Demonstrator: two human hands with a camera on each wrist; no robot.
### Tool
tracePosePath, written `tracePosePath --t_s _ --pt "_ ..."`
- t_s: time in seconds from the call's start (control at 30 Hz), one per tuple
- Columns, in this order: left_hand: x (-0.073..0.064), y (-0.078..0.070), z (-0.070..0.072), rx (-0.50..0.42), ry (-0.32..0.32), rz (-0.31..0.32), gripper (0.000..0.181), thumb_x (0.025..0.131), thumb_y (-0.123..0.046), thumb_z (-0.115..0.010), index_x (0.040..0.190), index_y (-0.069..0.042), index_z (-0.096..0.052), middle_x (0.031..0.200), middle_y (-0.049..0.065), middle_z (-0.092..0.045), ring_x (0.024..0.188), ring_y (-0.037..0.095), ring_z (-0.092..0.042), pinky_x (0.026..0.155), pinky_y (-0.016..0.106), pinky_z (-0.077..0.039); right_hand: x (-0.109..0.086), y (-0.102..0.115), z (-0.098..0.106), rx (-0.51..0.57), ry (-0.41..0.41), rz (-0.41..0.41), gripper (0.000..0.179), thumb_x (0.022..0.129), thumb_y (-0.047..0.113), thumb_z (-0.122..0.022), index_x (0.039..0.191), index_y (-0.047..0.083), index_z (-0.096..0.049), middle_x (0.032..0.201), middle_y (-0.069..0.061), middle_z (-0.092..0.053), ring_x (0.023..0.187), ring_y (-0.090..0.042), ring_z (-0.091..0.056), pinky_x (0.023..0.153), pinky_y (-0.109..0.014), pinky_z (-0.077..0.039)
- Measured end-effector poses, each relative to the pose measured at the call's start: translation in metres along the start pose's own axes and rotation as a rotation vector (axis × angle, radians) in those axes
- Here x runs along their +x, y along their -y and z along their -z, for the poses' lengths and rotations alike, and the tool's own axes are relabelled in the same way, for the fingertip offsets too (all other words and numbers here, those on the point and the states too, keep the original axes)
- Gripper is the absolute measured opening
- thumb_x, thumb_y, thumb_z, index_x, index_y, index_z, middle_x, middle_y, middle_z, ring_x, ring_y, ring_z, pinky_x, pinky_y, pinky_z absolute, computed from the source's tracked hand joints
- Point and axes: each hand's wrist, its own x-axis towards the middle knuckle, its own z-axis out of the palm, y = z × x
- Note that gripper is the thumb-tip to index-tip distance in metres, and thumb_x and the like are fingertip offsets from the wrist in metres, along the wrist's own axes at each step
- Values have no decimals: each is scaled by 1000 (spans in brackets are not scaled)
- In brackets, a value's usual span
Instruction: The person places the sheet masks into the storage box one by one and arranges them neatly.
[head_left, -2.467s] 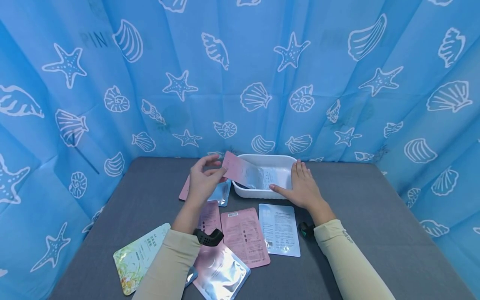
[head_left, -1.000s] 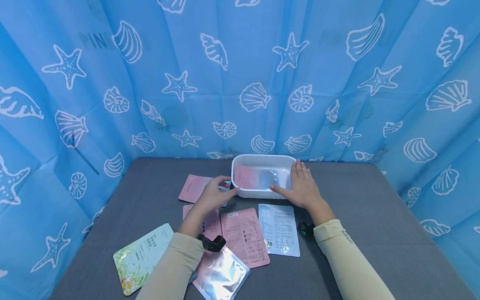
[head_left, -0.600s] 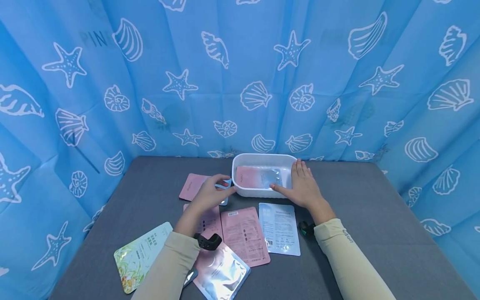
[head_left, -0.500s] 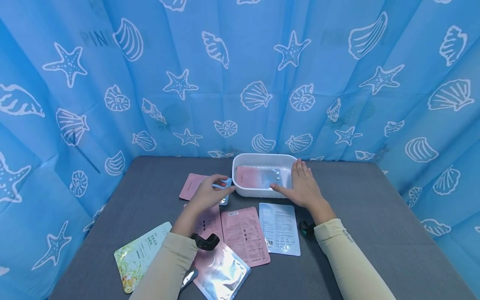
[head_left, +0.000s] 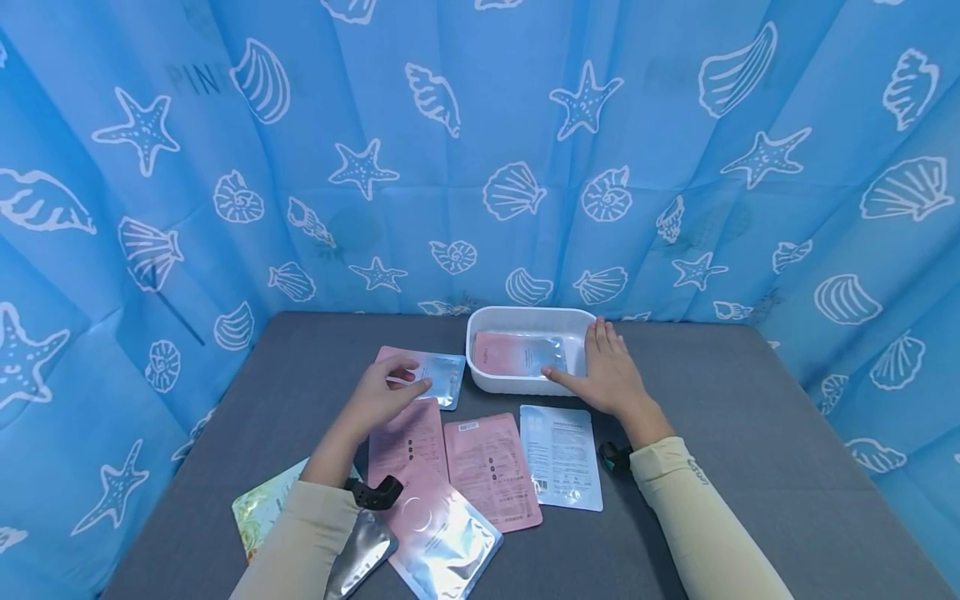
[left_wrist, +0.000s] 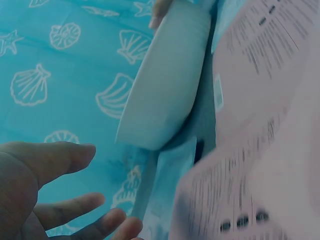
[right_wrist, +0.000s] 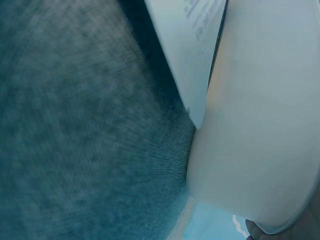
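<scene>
My right hand (head_left: 613, 371) rests, fingers straight, along the right end of a white plastic tub (head_left: 517, 385), its thumb over the front rim. Inside the tub lies a pink-and-blue sheet mask packet (head_left: 510, 356). Left of the tub, my left hand (head_left: 378, 398) hovers with loosely bent fingers and holds nothing; in the left wrist view its thumb and fingers (left_wrist: 70, 160) are spread apart. Partly under it in the head view is another pink-and-blue packet (head_left: 442, 375). Just in front lie a pink packet (head_left: 408, 437) and, overlapping it, a shiny pink-and-silver packet (head_left: 450, 542).
A second pink packet (head_left: 492, 471) and a light blue packet (head_left: 560, 458) lie before the tub. By the left forearm are a silver packet (head_left: 363, 554) and a green floral packet (head_left: 262, 508), partly covered. A blue shell-patterned curtain (head_left: 480, 167) hangs behind the grey table (head_left: 750, 467).
My left hand has lowered the pink-and-blue packet into the tub, let go of it and drawn back to the left and toward me. My right hand has stayed on the tub.
</scene>
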Motion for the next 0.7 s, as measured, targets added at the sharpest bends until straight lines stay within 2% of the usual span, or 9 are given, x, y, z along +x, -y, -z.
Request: tracePosePath --t_s 0.4,0.7 --pt "-20 23 23 80 -39 55 55 101 -31 -73 144 0 -60 136 23 -65 129 42 -62 109 58 -53 -1 2 1 8 4 -7 129 90 81 -55 165 -12 -5 175 -30 0 164 -48 -1 133 -61 -5" --pt "-29 34 32 87 -20 86 56 102 -30 -72 144 3 -59 135 25 -65 121 37 -65 103 52 -58 1 0 0 5 17 -10 131 90 83 -54 165 -12 -4 175 -29 3 164 -48 1 133 -61 -4"
